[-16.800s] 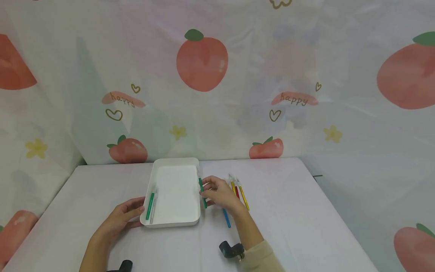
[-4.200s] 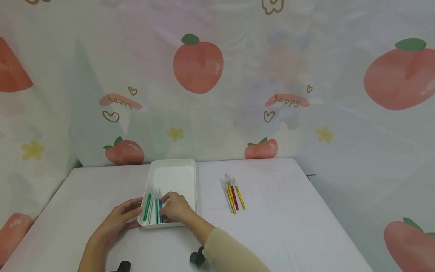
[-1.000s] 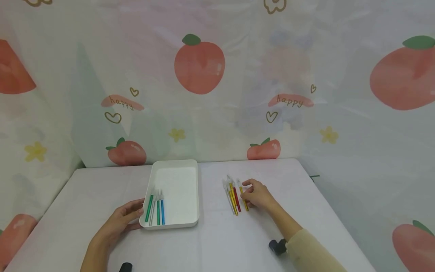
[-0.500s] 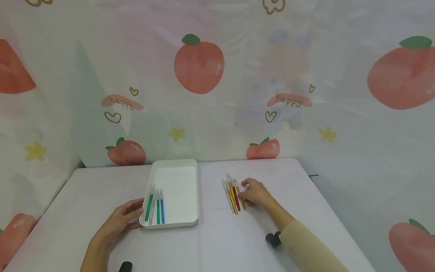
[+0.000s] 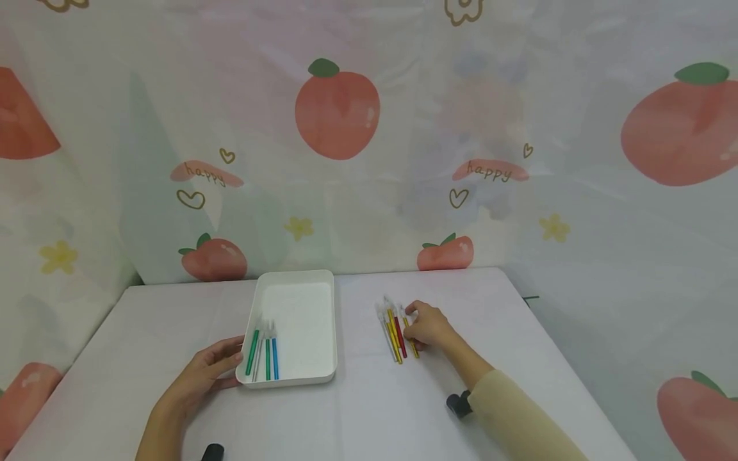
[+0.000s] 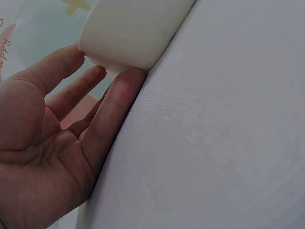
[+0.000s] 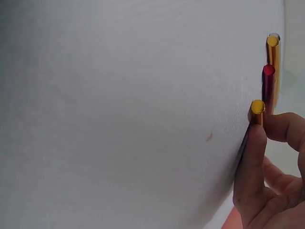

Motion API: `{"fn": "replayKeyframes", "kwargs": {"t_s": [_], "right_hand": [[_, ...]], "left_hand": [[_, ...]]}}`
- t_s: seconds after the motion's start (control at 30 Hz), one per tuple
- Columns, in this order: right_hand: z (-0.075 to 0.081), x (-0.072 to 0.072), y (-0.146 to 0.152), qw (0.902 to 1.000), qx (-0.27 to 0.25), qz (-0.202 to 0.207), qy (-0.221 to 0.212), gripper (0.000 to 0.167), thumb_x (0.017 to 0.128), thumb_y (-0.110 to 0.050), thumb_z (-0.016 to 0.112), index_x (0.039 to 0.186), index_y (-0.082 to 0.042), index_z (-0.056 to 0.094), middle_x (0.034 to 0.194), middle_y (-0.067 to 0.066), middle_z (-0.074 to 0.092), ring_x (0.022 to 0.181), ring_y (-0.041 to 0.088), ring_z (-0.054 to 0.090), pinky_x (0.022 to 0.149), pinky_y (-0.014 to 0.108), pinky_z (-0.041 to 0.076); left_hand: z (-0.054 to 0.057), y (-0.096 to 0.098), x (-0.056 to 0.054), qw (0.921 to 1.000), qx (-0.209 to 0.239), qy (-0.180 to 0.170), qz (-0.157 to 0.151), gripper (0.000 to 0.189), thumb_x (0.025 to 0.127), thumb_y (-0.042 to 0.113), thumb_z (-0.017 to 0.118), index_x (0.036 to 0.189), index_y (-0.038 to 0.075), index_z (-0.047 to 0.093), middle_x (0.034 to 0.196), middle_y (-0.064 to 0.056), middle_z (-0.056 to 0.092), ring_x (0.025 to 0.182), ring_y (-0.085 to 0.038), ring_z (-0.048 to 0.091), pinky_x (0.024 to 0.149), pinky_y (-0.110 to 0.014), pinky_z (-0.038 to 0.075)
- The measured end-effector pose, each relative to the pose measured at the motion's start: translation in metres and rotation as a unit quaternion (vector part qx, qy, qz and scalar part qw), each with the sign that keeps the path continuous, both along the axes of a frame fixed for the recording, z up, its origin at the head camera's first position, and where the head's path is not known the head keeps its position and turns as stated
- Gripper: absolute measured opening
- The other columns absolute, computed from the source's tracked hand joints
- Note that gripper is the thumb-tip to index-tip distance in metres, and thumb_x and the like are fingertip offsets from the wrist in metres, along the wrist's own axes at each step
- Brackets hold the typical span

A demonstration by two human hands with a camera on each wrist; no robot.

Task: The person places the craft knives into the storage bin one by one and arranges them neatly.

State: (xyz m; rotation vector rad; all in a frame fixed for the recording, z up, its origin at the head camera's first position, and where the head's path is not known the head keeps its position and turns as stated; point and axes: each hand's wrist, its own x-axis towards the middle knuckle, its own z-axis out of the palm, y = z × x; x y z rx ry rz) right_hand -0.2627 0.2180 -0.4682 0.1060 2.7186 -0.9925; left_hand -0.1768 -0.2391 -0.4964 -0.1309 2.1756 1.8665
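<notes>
In the head view my right hand [image 5: 429, 325] is at the right side of a bunch of slim metallic pen-like tools with clear tips. Its thumb and forefinger pinch the rightmost gold pen-like tool [image 7: 257, 110], which lies at table level. Beside that lie a red one [image 7: 269, 78], gold ones [image 5: 394, 336] and a silver one [image 5: 387, 339]. My left hand [image 5: 204, 368] touches the near left corner of a white tray [image 5: 305, 381] with extended fingers. Inside the tray, green [image 5: 252, 352], silver [image 5: 257, 360] and blue [image 5: 275, 358] tools lie side by side at the left.
A white cloth covers the table [image 5: 369, 422]. Behind it hangs a fruit-print curtain [image 5: 369, 205], which also runs along both sides. Black wrist cameras [image 5: 458, 404] sit near both forearms.
Over the earlier frames a green and a blue tool came to lie in the tray. Within the last second my right hand shifted slightly left at the gold tool; my left hand stayed put.
</notes>
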Motion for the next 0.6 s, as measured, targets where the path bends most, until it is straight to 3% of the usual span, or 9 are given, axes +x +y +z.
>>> {"fn": "replayKeyframes", "kwargs": {"t_s": [0.33, 0.6], "right_hand": [[0.002, 0.004, 0.001, 0.9999, -0.015, -0.002, 0.008, 0.045, 0.087, -0.013, 0.07, 0.129, -0.005, 0.056, 0.079, 0.007, 0.064, 0.051, 0.018, 0.06, 0.047, 0.026, 0.051], [0.012, 0.007, -0.002, 0.9981, -0.06, -0.01, 0.011, 0.046, 0.089, -0.009, 0.067, 0.133, -0.006, 0.054, 0.088, 0.009, 0.064, 0.058, 0.02, 0.062, 0.051, 0.029, 0.055]], "left_hand": [[-0.001, 0.0, 0.001, 1.0, -0.001, -0.001, 0.002, 0.065, 0.096, 0.031, 0.067, 0.151, 0.008, 0.041, 0.148, -0.02, 0.046, 0.113, -0.025, 0.064, 0.086, -0.039, 0.06], [0.0, 0.001, 0.001, 1.0, -0.004, 0.002, 0.004, 0.064, 0.096, 0.031, 0.067, 0.15, 0.008, 0.042, 0.148, -0.021, 0.046, 0.113, -0.025, 0.065, 0.085, -0.038, 0.06]]}}
